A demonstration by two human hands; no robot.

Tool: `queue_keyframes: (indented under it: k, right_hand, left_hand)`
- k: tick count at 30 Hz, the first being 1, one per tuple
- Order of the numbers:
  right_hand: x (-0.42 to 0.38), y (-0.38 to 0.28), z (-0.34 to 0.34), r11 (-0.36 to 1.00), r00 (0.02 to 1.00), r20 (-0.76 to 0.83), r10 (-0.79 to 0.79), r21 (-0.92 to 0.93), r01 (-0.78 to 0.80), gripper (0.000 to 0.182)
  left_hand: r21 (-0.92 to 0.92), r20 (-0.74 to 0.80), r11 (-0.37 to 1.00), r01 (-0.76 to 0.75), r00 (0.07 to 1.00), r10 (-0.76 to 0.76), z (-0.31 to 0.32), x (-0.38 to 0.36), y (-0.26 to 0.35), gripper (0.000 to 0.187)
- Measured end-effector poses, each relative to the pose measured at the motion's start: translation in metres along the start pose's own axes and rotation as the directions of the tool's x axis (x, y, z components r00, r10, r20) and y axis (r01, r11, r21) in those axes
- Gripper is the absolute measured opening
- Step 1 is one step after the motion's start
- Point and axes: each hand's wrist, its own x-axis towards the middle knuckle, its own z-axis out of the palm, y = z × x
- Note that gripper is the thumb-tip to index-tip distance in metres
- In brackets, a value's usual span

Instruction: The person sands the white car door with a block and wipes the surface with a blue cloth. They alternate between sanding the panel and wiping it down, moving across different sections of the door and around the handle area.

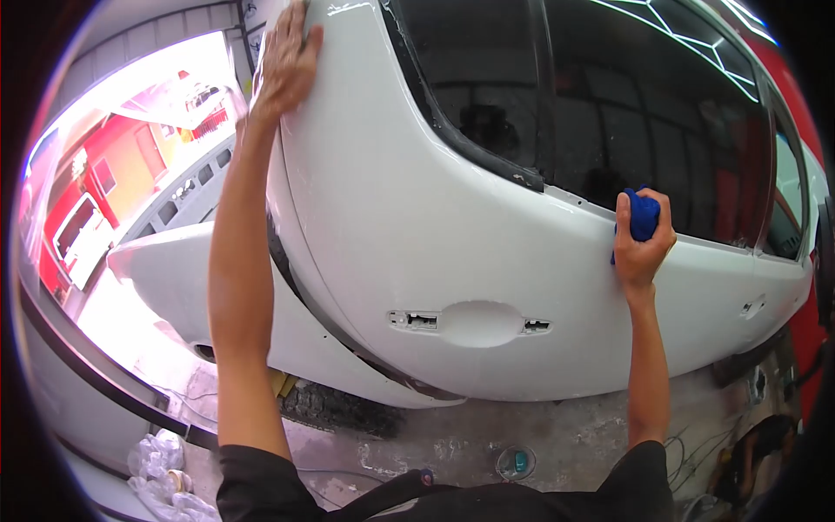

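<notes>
Blue cloth balled up tight in your right hand sits on the white car door just under the window, left hand flat and open bracing its far-left edge, so you look mid-wipe, and next probably means working left toward the bare handle recess.

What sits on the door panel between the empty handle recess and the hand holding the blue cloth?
Head view: only bare white door panel lies between the handle recess and the right hand gripping the blue cloth.

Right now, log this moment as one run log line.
left hand: flat on white car door edge | right hand: gripping blue cloth against door below window | door handle recess: handle missing
</notes>
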Motion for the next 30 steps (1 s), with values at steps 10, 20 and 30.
queue_keyframes:
  k: [10, 20, 30]
  right_hand:
    - [0.014, 0.034, -0.029, 0.966, 0.996, -0.049, -0.073, -0.252, 0.058, 0.024]
    - [0.027, 0.06, -0.056, 0.901, 0.997, -0.052, -0.065, -0.433, 0.036, 0.026]
    - [0.015, 0.066, -0.056, 0.963, 0.987, -0.09, -0.134, -0.246, 0.108, 0.023]
  left_hand:
    - [-0.086, -0.044, 0.996, -0.037, 0.998, 0.033, -0.005, 0.017, 0.0, 0.069]
    - [-0.1, -0.021, 0.995, 0.0, 1.0, -0.002, -0.007, 0.026, 0.002, 0.073]
    - [-0.095, -0.045, 0.995, -0.02, 0.999, 0.016, 0.001, 0.021, -0.005, 0.066]
